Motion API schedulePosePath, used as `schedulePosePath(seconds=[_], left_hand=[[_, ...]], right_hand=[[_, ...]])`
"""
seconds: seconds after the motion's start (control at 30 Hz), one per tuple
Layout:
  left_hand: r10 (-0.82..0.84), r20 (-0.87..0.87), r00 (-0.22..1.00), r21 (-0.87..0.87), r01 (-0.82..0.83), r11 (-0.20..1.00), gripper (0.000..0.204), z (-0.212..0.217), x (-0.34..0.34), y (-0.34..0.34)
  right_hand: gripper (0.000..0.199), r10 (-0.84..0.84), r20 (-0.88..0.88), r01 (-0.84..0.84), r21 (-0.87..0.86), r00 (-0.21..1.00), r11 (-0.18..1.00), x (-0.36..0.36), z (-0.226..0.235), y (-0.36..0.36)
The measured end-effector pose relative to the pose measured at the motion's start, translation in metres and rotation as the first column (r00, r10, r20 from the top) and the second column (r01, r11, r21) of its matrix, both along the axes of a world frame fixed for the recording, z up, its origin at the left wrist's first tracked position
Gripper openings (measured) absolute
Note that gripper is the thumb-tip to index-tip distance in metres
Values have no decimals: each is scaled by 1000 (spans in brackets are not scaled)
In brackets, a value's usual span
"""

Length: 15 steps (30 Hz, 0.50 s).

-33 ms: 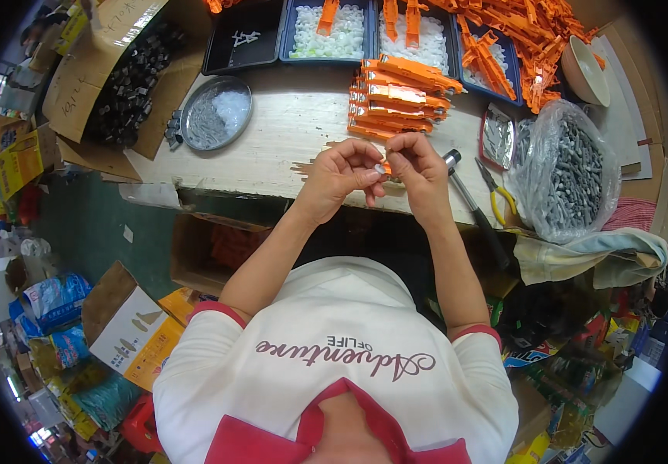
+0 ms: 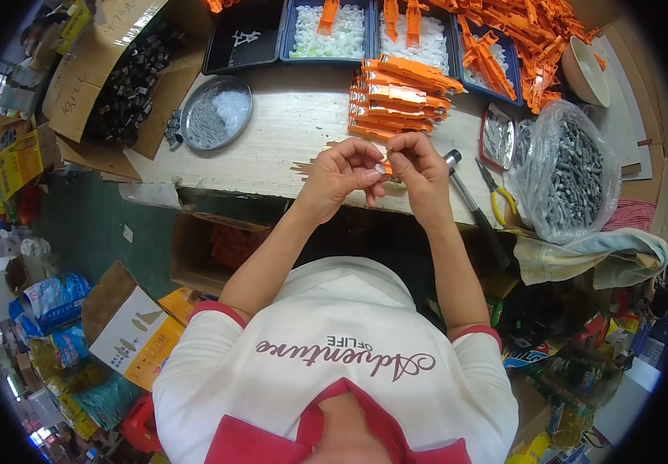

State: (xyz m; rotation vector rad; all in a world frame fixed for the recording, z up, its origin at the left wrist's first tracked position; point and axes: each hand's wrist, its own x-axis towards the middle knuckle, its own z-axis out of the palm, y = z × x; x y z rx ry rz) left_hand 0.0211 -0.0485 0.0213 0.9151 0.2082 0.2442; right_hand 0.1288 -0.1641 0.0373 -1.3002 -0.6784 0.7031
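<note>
Over the front edge of the worktable [image 2: 287, 100], my two hands meet fingertip to fingertip. My left hand [image 2: 336, 178] pinches a small orange plastic piece with a white part [image 2: 384, 168], most of it covered by fingers. My right hand [image 2: 420, 176] is closed at the other side of the piece, thumb against forefinger; whatever lies between them is too small to make out. Just beyond my hands lies a stack of long orange plastic parts [image 2: 396, 97] with metal bits. A hammer [image 2: 473, 205] with a dark handle lies right of my right hand.
Blue trays [image 2: 332, 59] of white pieces line the back, beside an orange heap [image 2: 523, 39]. On the left stand a round metal dish [image 2: 214, 139] and a carton of black parts [image 2: 79, 100]. Yellow-handled pliers [image 2: 498, 193], a red-rimmed tray [image 2: 498, 138] and a bag of grey parts [image 2: 570, 174] sit right.
</note>
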Motion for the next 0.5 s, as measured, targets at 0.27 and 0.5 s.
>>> schedulePosePath(seconds=[0.27, 0.5], left_hand=[[22, 19, 1000, -3, -22, 1000, 23, -2, -1, 2], [128, 3, 992, -7, -128, 992, 24, -12, -5, 0]], right_hand=[[5, 36, 205, -24, -60, 978, 998, -3, -6, 3], [5, -83, 551, 85, 22, 830, 996, 0, -3, 6]])
